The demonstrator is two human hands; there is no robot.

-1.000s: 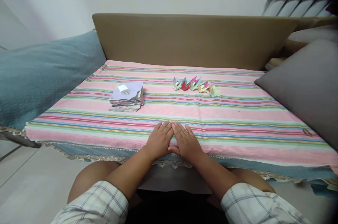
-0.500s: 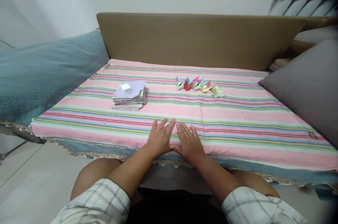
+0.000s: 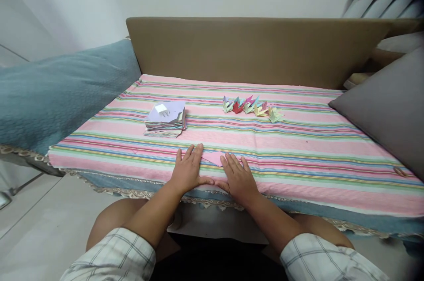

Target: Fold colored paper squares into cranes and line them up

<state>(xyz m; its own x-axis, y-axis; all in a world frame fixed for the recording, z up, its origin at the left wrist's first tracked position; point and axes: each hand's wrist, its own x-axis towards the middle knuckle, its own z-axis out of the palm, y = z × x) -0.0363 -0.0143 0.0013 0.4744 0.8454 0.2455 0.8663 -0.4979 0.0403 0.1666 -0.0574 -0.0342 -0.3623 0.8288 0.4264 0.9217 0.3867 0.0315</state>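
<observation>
A folded piece of pink paper (image 3: 213, 157) lies on the striped cloth (image 3: 291, 144) near the front edge. My left hand (image 3: 187, 169) rests flat at the paper's left end, fingers spread, thumb pointing right. On the paper's right end lies my right hand (image 3: 239, 176), its fingers stretched out and pressing down. The two thumbs nearly meet in front of the paper. Part of the paper is covered by my hands. Several folded paper cranes (image 3: 249, 108) in various colours stand in a cluster beyond my right hand.
At the left is a stack of paper sheets (image 3: 165, 126) with a small white plug-like object (image 3: 161, 109) on top. A grey cushion (image 3: 384, 108) leans at the right, a blue padded armrest (image 3: 73, 86) at the left. The brown backrest (image 3: 245, 51) closes off the far side.
My left hand has slid left along the paper, uncovering more of the pink piece. My right hand stays about where it was. The view has shifted slightly.
</observation>
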